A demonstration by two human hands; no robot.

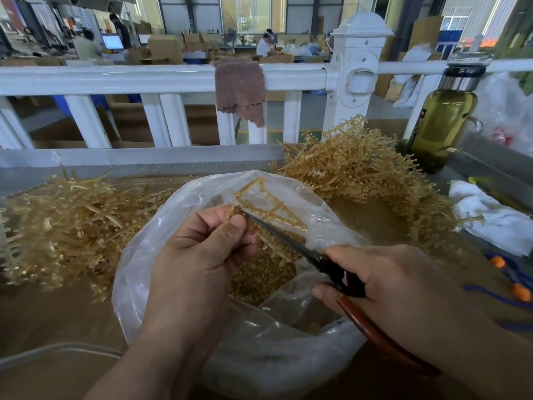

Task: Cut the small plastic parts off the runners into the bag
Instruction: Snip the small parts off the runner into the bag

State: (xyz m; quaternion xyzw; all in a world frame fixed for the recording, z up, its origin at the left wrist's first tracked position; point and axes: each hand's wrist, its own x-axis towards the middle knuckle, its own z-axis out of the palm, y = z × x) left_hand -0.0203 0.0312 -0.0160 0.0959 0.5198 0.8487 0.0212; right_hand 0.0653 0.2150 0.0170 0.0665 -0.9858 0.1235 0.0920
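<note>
Two hands work over one clear bag (274, 365) at the desk's (57, 313) near edge. The left hand's (202, 255) fingers pinch one runner (277, 210) above the bag's mouth. The right hand's (403, 284) fingers curl round one pair of scissors (277, 232). Two runner heaps lie behind, left heap (72, 220) and right heap (360, 174). One bottle (441, 119) stands at the far right corner, with a white railing (115, 79) and workshop beyond.

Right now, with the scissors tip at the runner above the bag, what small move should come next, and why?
Probably squeeze the black-bladed scissors in the right hand to snip the nearest small part. Their tip lies at the tan plastic runner frame that the left hand pinches above the open clear plastic bag, so the piece should drop in.
</note>
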